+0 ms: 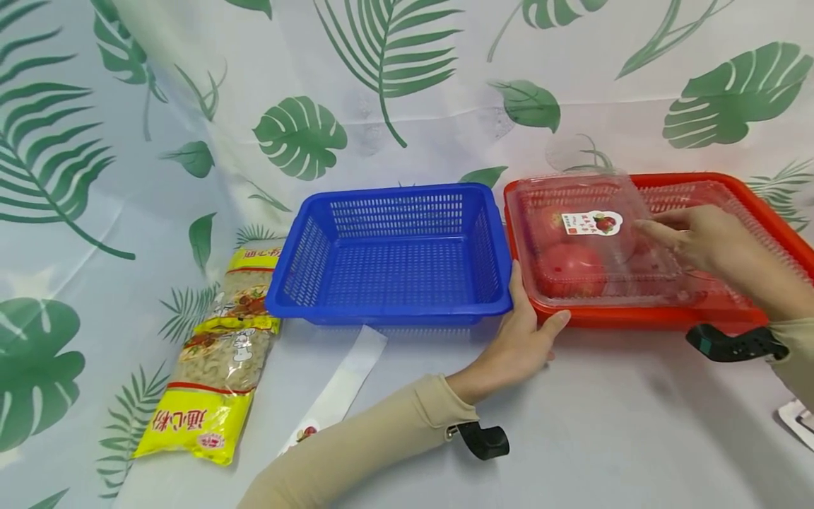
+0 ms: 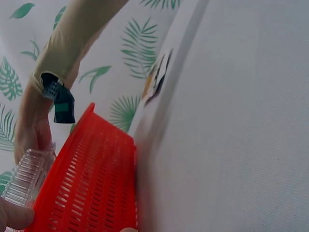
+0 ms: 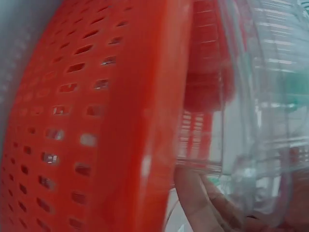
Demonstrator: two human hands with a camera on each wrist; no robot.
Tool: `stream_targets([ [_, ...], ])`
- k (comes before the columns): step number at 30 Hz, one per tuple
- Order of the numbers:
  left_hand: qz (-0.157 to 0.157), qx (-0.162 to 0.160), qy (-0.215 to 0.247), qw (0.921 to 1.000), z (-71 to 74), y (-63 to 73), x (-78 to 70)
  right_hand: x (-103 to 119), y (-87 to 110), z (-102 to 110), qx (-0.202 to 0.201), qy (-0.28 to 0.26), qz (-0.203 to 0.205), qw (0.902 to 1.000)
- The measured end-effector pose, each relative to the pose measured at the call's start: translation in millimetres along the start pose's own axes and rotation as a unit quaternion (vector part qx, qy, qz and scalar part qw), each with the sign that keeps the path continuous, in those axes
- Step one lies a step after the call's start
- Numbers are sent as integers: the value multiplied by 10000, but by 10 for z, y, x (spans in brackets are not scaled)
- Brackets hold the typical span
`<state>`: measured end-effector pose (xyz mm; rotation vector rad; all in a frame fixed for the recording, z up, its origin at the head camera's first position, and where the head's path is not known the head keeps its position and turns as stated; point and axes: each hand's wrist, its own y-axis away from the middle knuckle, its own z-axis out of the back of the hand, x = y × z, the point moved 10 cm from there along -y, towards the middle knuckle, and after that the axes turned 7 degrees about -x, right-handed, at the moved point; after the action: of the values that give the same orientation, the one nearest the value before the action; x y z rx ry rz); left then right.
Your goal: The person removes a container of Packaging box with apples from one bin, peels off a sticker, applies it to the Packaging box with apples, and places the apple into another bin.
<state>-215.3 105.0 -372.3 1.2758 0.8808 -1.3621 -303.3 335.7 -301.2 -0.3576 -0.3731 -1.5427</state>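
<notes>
A clear plastic box (image 1: 610, 279), its label (image 1: 593, 223) showing red fruit, lies at the left of a red basket (image 1: 636, 316). Red round fruit (image 1: 572, 267) shows through the plastic. My right hand (image 1: 706, 237) pinches the box by its right edge; its fingers also show low in the right wrist view. At the front left corner of the red basket, my left hand (image 1: 518, 339) grips the basket, with the thumb (image 2: 17, 215) at the rim. Its index finger lies between this basket and a blue basket (image 1: 388, 311).
More clear plastic (image 1: 712, 194) lies in the red basket's right part. Yellow-ended pasta bags (image 1: 216, 360) lie left of the blue basket. A white paper strip (image 1: 346, 375) lies in front of it. A white item (image 1: 798, 423) sits at the right edge.
</notes>
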Motion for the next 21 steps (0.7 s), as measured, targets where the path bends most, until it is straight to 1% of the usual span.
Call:
stream_targets([
  [3,-91,-23,-134,9999,-3,-17,-8,-12,7,-5,-25,-38,-6,10000],
  [5,-159,-44,-258,9995,-5,-21,-17,-8,15,8,-42,-68,60,9999],
  [8,-181,-13,-507,9985,2,8,-23,24,65,51,-93,-59,155,9998],
  [9,-129,52,-535,9985,4,30,-19,39,102,65,-122,-41,163,9998],
  [11,98,236,-517,9983,19,100,-9,110,194,90,-310,35,252,9992],
  [14,527,656,-396,9957,85,262,-21,294,369,120,-802,187,401,9958],
  [15,616,808,-357,9942,120,324,-43,378,432,130,-1002,207,483,9936],
  [16,593,976,-377,9927,165,381,-81,471,490,141,-1198,205,574,9909],
  [17,443,1144,-422,9915,217,429,-140,565,549,156,-1369,176,661,9882],
  [18,152,1296,-545,9899,285,471,-215,662,605,171,-1510,133,773,9854],
  [19,-287,1407,-669,9874,359,503,-315,760,664,188,-1635,57,907,9824],
  [20,-835,1455,-812,9825,446,528,-432,860,722,209,-1761,-34,1079,9784],
  [21,-1472,1441,-1002,9734,544,556,-557,956,778,231,-1861,-149,1262,9743],
])
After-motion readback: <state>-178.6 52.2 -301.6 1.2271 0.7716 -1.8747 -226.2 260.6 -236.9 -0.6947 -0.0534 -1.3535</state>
